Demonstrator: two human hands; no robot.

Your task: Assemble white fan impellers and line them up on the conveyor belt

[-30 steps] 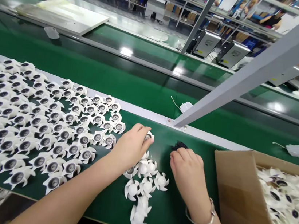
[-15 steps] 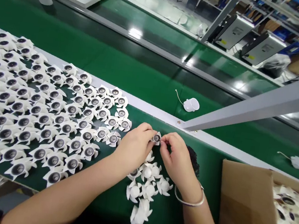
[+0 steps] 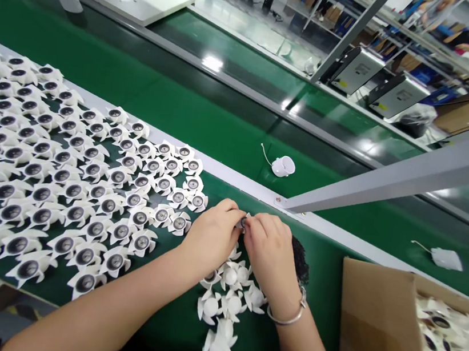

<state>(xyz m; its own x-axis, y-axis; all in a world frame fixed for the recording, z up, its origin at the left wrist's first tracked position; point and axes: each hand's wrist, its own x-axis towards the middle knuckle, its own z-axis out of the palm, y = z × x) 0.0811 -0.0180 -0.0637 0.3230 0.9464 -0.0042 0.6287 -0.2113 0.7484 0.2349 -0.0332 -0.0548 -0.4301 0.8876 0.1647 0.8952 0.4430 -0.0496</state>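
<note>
My left hand (image 3: 215, 231) is closed around a small white fan blade (image 3: 243, 221), its dark hub turned toward the right. Against that hub press the pinched fingers of my right hand (image 3: 270, 249); whatever they hold is hidden. Below the hands lies a loose cluster of white fan blades (image 3: 231, 304), most with rounded caps up. Many more fan blades (image 3: 96, 230) stand in rows to the left, dark hubs facing up. A heap of small black pieces (image 3: 300, 260) shows partly behind my right hand.
A cardboard box (image 3: 379, 327) of fan blades stands at right. A grey post (image 3: 390, 176) slants up from the bench's pale rail (image 3: 234, 178). On the green belt beyond lie white housings with wires (image 3: 283, 166). A person (image 3: 468, 39) is in the far background.
My right hand has moved left, its fingers closing in on the fan blade's hub and covering more of it. My left hand keeps its hold. The view has shifted slightly.
</note>
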